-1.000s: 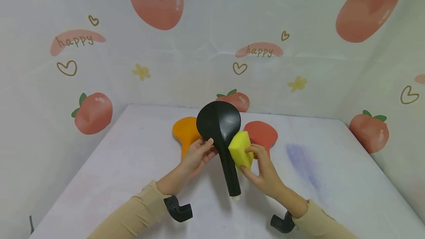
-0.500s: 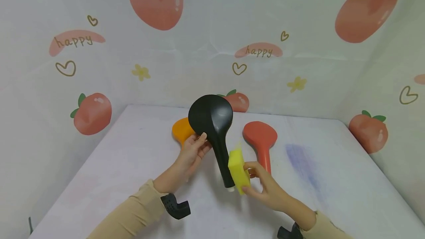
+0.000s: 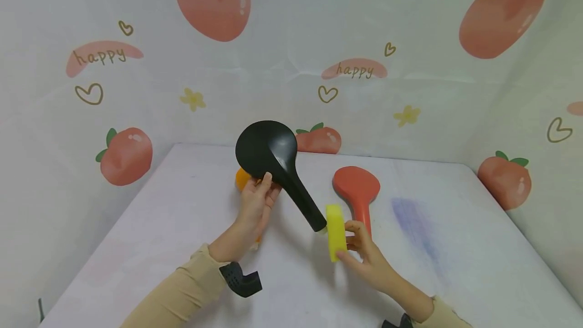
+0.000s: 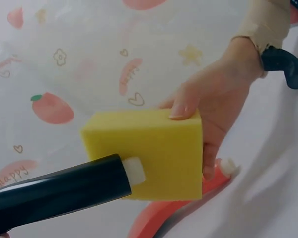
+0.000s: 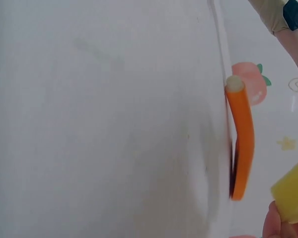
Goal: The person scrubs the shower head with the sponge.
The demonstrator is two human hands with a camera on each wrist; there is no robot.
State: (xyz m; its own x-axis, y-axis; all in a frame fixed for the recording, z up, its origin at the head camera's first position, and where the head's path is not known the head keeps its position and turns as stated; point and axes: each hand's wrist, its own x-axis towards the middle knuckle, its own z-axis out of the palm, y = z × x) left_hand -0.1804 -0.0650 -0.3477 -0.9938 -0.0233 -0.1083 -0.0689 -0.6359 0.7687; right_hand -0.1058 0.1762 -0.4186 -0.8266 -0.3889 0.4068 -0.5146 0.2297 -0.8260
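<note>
My left hand (image 3: pixel 265 190) grips a black rice spoon (image 3: pixel 266 150) by its neck and holds it above the table, handle slanting down to the right. My right hand (image 3: pixel 347 243) pinches a yellow sponge (image 3: pixel 335 231) on edge against the white tip of that handle. In the left wrist view the sponge (image 4: pixel 154 153) touches the black handle's end (image 4: pixel 133 171), with the right hand's fingers (image 4: pixel 186 106) curled over its top. The right wrist view catches only a corner of the sponge (image 5: pixel 293 196).
A red rice spoon (image 3: pixel 357 186) lies on the white table (image 3: pixel 159 247) just right of the sponge. An orange rice spoon (image 3: pixel 241 178) lies mostly hidden behind my left hand; it shows edge-on (image 5: pixel 241 144) in the right wrist view. Fruit-print walls enclose the back and sides.
The black spoon has swung left and upward. The sponge has slid down the handle from near the neck to the tip, and my right hand has dropped toward me.
</note>
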